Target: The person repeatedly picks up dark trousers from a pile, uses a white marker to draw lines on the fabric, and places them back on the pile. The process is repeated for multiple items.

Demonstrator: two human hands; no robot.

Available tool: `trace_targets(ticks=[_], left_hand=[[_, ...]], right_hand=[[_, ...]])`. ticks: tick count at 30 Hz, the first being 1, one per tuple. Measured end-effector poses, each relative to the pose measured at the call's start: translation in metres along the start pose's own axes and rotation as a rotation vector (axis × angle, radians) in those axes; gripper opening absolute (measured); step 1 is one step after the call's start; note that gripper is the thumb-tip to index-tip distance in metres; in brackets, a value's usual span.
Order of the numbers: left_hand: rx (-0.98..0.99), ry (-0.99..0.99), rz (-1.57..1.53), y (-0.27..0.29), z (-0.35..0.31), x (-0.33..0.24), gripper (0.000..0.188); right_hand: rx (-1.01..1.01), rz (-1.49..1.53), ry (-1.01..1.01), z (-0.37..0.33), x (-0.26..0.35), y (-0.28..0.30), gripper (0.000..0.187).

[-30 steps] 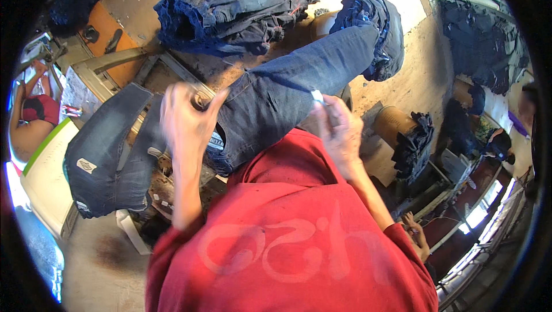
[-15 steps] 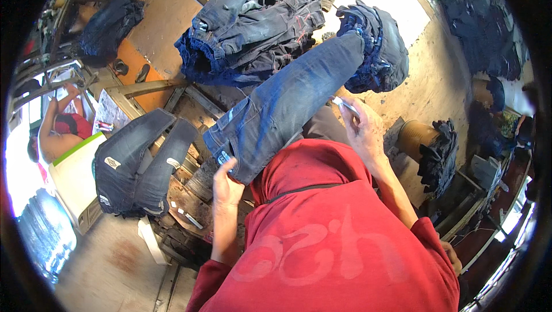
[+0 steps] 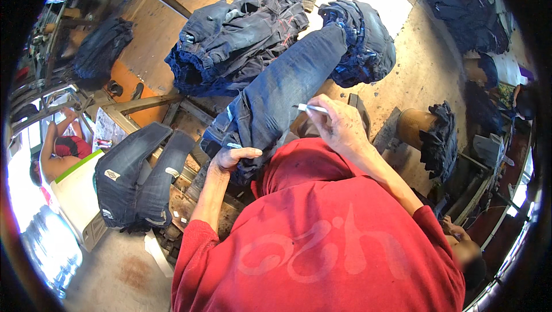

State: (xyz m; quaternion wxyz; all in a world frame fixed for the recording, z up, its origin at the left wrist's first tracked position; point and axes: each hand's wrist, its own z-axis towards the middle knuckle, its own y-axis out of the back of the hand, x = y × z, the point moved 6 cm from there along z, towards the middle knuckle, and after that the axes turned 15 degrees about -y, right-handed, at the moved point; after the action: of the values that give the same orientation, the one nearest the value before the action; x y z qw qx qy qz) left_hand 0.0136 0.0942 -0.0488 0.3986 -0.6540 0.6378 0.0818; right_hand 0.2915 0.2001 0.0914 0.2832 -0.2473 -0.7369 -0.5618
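A pair of blue jeans (image 3: 282, 76) stretches slantwise over my lap, its far end touching a bundle of dark jeans. My left hand (image 3: 234, 157) is closed on the bunched waist end, with the thumb lying across the cloth. Between the fingers of my right hand (image 3: 340, 125) is a slim white pen-like tool (image 3: 312, 108). Its dark tip points left and is close to the jeans; whether it touches them I cannot tell.
A big heap of dark jeans (image 3: 236, 36) lies ahead, beside a rolled bundle (image 3: 368, 41). Another dark pair (image 3: 135, 177) hangs over a wooden frame at left. A drum-shaped stool (image 3: 411, 128) with dark cloth stands right. Other people are at the far left and lower right.
My right hand has moved left and down, bringing the white tool over toward the jeans. The waist end is now more bunched under my left hand. The whole view has shifted slightly.
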Motion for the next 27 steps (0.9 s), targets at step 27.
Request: trace_targets(ticks=[27], left_hand=[[-0.092, -0.063, -0.261, -0.005, -0.015, 0.017, 0.022]], right_hand=[[0.048, -0.09, 0.12, -0.037, 0.035, -0.044, 0.019]])
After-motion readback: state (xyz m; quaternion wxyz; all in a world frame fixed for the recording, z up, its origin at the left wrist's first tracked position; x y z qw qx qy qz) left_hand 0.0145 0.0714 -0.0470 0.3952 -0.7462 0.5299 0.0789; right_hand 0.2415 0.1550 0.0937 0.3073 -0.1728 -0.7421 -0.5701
